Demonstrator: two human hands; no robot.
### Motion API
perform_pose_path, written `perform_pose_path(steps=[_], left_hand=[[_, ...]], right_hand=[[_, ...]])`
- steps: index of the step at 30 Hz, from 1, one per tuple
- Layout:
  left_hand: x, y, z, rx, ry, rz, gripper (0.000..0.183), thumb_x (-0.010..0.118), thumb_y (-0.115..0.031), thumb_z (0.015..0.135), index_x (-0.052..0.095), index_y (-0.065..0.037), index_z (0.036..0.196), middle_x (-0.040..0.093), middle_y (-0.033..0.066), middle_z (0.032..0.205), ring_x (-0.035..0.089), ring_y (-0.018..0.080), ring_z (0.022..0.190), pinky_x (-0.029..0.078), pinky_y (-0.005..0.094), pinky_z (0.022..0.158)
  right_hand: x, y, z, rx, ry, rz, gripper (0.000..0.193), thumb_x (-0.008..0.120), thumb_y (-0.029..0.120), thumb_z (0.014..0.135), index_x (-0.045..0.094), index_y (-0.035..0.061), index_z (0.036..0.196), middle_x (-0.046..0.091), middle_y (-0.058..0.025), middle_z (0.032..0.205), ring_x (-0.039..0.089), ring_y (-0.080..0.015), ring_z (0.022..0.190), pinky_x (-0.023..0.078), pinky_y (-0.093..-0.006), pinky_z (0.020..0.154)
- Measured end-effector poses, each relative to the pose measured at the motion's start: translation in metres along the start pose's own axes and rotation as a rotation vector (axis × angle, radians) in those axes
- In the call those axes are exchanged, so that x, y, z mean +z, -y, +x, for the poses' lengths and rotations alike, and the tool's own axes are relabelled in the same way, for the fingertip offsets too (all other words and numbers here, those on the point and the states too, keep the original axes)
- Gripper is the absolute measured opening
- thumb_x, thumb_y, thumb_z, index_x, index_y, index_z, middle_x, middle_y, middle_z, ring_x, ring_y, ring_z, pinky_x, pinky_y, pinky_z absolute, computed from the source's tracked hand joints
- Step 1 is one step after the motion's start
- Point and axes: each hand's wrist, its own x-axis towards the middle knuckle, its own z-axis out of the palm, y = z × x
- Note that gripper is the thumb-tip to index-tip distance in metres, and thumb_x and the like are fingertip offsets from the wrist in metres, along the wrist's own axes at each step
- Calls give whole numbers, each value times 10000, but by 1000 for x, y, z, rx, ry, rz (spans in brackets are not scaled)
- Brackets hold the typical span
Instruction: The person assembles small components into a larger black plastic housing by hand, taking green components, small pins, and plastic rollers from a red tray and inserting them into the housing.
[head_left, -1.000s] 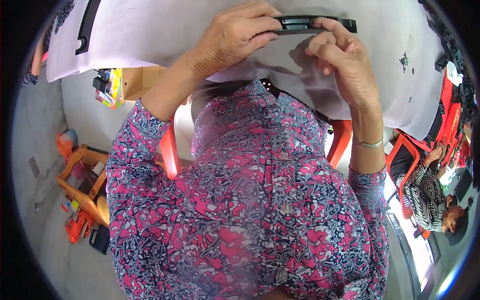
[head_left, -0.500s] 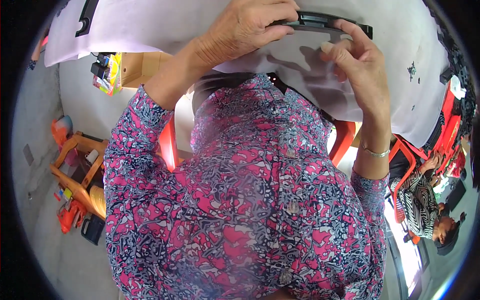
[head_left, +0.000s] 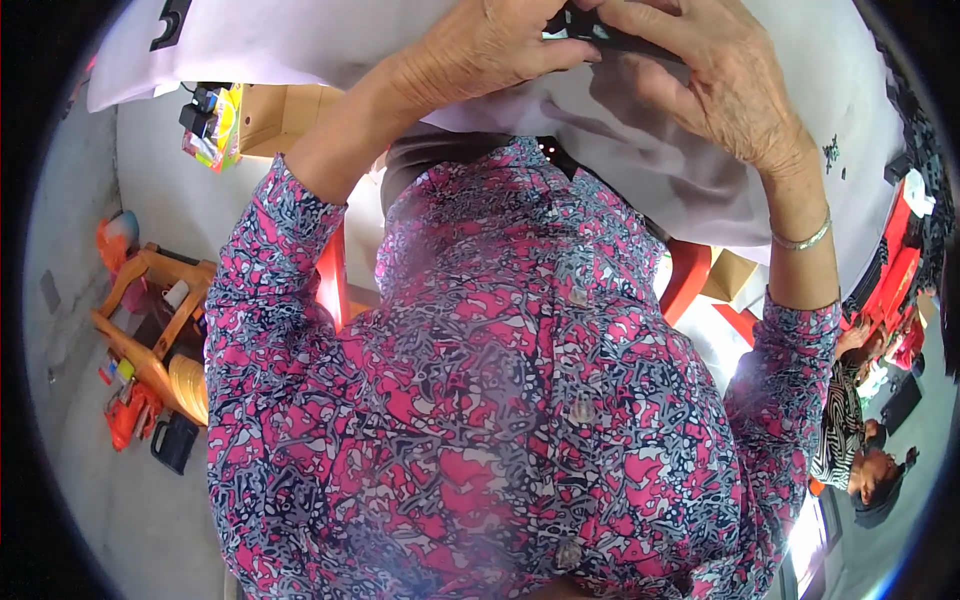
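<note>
We see both hands at the far edge of view, over the white cloth (head_left: 700, 180) covering the table; left hand (head_left: 490, 45) curled, fingers grasping the left end of a black flat part (head_left: 590, 25); right hand (head_left: 710, 75) arched over its right end, fingertips pressing down on it; part lies on the cloth, mostly hidden between the hands; silver bangle (head_left: 805, 238) on the right wrist; orange stool (head_left: 150, 320) on the floor at left.
</note>
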Motion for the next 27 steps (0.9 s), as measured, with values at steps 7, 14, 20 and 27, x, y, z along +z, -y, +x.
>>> perform_pose_path(steps=[7, 14, 20, 27], left_hand=[[4, 7, -2, 155, -55, 50, 341, 762, -14, 753, 510, -10, 983, 531, 130, 899, 562, 301, 814, 465, 387, 744], [6, -1, 3, 93, -8, 40, 324, 759, -6, 767, 517, -7, 982, 535, 127, 900, 563, 298, 818, 466, 382, 742], [-5, 5, 2, 15, 42, 60, 323, 754, -59, 797, 590, 1, 1068, 618, 157, 989, 616, 332, 930, 493, 412, 843], [16, 23, -8, 130, -68, 78, 349, 790, -97, 768, 609, -58, 1063, 624, 123, 1014, 634, 324, 951, 525, 394, 828]], right_hand=[[54, -28, 7, -566, -649, 537, 244, 657, 236, 779, 687, 72, 958, 498, -111, 878, 549, -311, 812, 464, -424, 753], [49, -35, 6, -374, -302, 245, 190, 710, 238, 799, 647, 63, 836, 506, -113, 876, 578, -308, 793, 492, -427, 692], [5, -16, 14, -199, 57, 79, 177, 713, 219, 818, 637, 60, 805, 528, -90, 866, 596, -274, 767, 490, -400, 650], [20, -24, 13, -170, 23, 177, 220, 722, 200, 747, 676, 45, 897, 608, -118, 973, 650, -357, 831, 534, -463, 704]])
